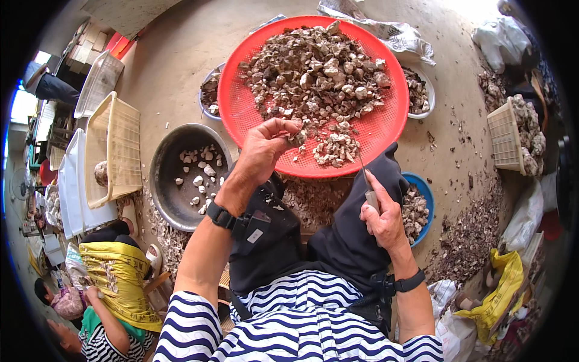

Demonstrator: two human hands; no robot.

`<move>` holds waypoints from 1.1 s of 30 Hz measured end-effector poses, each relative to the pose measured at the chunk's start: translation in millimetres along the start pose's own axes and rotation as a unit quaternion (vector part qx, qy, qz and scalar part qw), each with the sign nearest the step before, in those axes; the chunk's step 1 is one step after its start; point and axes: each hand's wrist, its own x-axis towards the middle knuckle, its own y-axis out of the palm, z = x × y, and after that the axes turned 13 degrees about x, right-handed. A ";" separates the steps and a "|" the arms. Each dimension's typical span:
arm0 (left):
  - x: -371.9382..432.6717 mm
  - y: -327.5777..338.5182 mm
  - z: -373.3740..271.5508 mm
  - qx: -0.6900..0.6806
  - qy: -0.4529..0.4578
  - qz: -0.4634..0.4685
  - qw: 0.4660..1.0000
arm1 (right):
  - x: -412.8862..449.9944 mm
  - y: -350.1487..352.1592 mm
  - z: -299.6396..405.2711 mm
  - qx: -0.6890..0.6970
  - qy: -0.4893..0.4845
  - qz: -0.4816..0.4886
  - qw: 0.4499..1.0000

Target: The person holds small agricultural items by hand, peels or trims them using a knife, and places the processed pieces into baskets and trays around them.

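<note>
Over the near edge of a red perforated plastic tray (380,126), my left hand (267,147) pinches a rough brown-and-white chunk (298,135) between thumb and fingers. My right hand (384,217) grips a knife (371,197) by its pale handle, the thin blade pointing up toward the tray's rim. A large heap of brown, lumpy chunks (321,68), perhaps dried fungus or root, covers the far part of the tray. Nearer me lies a small pile of paler trimmed bits (337,149).
To the left, a dark metal basin (165,181) holds scattered white pieces. A blue bowl (429,217) of chunks stands by my right knee. Cream plastic crates (124,149) stand farther left. At lower left, a person (108,312) sits with a yellow sack over their lap. Debris (470,244) litters the floor.
</note>
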 end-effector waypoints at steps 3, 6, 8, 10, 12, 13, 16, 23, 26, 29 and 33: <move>-16.0 1.5 -8.7 -0.044 -0.002 0.013 0.999 | -0.5 3.1 1.0 0.010 -0.001 -0.009 1.000; -26.0 -0.1 -9.9 0.001 0.023 0.009 1.000 | -0.6 4.2 0.5 0.003 -0.001 -0.009 1.000; -28.6 -1.3 -4.3 0.073 0.046 -0.029 0.996 | -0.4 5.3 0.6 -0.006 -0.002 -0.006 1.000; -32.1 -0.8 -2.4 0.082 0.042 -0.033 0.995 | 0.0 6.7 -0.2 -0.006 -0.001 -0.012 1.000; -35.7 0.9 -5.9 0.101 0.016 -0.024 0.994 | 0.3 7.0 -2.2 -0.016 -0.006 -0.013 1.000; -37.4 2.2 -7.2 0.099 0.018 -0.025 0.995 | 0.4 7.0 -2.7 -0.023 -0.010 -0.016 1.000; -42.5 5.9 -8.9 0.093 0.022 -0.034 0.995 | 0.5 7.7 -1.9 -0.023 -0.004 -0.015 1.000; -55.0 9.7 0.5 -0.164 -0.027 0.011 0.986 | 1.0 12.1 3.0 -0.040 -0.007 -0.012 0.999; -59.0 14.1 3.9 -0.208 -0.058 0.018 0.976 | 0.8 10.6 3.3 -0.075 0.033 0.000 0.997; -65.9 19.3 4.3 -0.216 -0.070 0.023 0.974 | -0.7 10.8 -0.1 -0.101 -0.013 0.027 0.994; -75.7 15.7 8.0 -0.150 -0.066 0.000 0.986 | -9.5 23.6 16.5 -0.135 -0.096 0.096 0.981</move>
